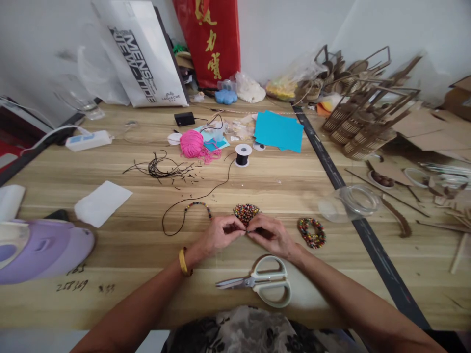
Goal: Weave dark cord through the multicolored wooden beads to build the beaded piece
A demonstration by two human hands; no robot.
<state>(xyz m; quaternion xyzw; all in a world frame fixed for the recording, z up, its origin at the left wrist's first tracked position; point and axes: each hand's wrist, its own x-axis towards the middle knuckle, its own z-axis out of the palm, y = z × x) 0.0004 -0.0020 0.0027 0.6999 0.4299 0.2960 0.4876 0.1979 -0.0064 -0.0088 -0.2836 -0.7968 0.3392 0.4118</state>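
Observation:
My left hand (222, 232) and my right hand (271, 234) meet at the fingertips above the wooden table. Both pinch a thin black cord, though the piece between the fingers is tiny in view. A string of colourful beads (198, 204) on this cord curves out past my left hand. The black cord (172, 234) loops left and runs back to a white spool (243, 155). Just beyond my fingertips lies a pile of loose multicoloured beads (247, 213). Right of my right hand rests a coiled beaded strand (312, 233). Scissors (257, 282) lie between my forearms.
Cut black cords (162, 166) and a pink yarn ball (192, 143) lie farther back, near blue paper sheets (278, 130). At left sit a purple appliance (47, 250) and white paper (103, 203). A clear plastic container (349, 202) and cardboard pieces (427, 130) are at right.

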